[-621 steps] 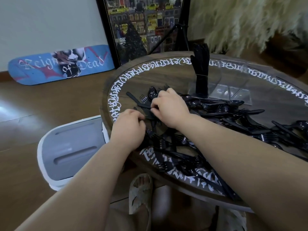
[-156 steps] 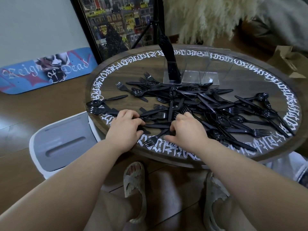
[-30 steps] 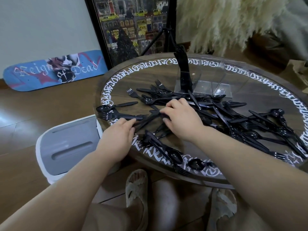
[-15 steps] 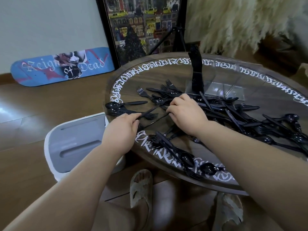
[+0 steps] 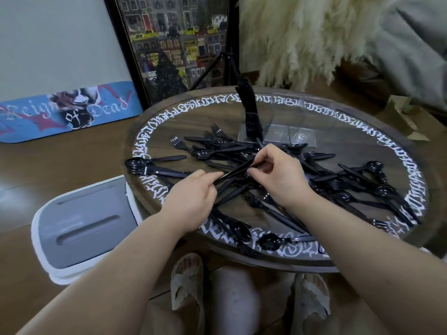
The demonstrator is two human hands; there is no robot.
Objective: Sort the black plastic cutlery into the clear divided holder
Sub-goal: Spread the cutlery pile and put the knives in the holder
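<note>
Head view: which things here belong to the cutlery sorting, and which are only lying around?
For the job:
- black cutlery pile
- clear divided holder
- cutlery bundle gripped by left hand and right hand

Lying about:
- skateboard deck
- framed picture
- white bin

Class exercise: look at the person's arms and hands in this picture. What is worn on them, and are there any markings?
Both forearms are bare to the frame edge, with no sleeves in view. The left hand and right hand wear no gloves, rings, watch or bracelets, and show no markings.
</note>
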